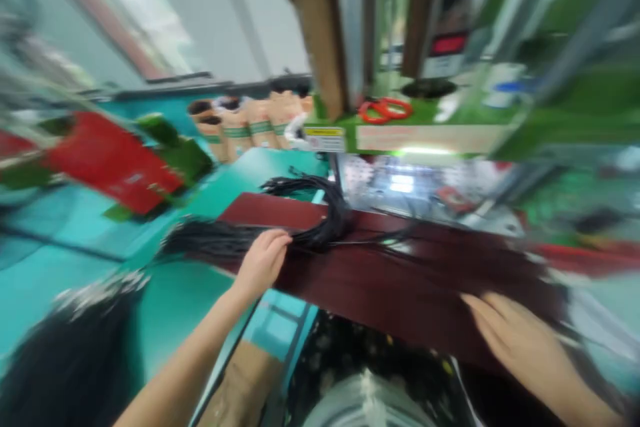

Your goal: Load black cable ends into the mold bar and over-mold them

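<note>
A bundle of thin black cables (215, 238) lies across the left end of a dark red board (370, 287), and a curved black cable loop (333, 213) lies behind it. My left hand (265, 257) is at the bundle, its fingers closed together on black cable. Several loose cable ends stretch rightward over the board. Over the board's right part, my right hand (515, 333) has its fingers stretched out, with nothing visible in it. Motion blur softens the whole view, so fine detail at the fingertips is unclear.
Another dark bundle with pale ends (85, 340) is at the lower left. Orange-handled scissors (385, 110) rest on a green shelf (430, 117) behind the board. Beyond are paper bags (250, 123) and a red bin (117, 160). A cardboard box (245, 380) stands below.
</note>
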A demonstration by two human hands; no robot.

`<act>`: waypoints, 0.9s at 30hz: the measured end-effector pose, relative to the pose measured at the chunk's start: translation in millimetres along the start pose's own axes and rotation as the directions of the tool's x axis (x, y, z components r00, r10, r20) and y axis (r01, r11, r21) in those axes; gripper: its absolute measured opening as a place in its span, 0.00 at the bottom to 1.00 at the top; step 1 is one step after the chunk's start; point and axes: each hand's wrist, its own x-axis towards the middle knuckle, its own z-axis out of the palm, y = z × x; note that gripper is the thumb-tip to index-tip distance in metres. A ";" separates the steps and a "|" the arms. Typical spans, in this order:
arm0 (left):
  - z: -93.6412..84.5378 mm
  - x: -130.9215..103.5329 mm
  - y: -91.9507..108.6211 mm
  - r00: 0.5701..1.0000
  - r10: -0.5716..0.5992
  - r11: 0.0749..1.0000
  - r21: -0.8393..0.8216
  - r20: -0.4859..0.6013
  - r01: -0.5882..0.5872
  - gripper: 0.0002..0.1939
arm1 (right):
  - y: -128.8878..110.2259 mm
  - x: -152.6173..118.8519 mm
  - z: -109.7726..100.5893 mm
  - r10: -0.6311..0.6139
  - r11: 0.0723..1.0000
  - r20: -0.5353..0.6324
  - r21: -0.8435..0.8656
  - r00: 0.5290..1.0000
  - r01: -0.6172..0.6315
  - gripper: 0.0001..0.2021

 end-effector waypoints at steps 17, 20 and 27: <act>89.5 60.2 212.0 0.822 0.567 0.801 -0.263 0.046 -0.538 0.10 | -14.0 -23.6 3.8 0.233 0.972 0.085 -0.052 0.969 -0.229 0.09; 90.3 62.0 211.1 0.825 0.558 0.813 -0.253 0.085 -0.524 0.09 | -14.0 -25.3 2.3 0.221 0.974 0.087 -0.063 0.971 -0.216 0.09; 81.0 68.3 197.5 0.763 0.535 0.845 -0.236 0.363 -0.480 0.09 | -15.6 -7.6 -16.6 0.138 0.975 0.294 -0.206 0.946 -0.078 0.08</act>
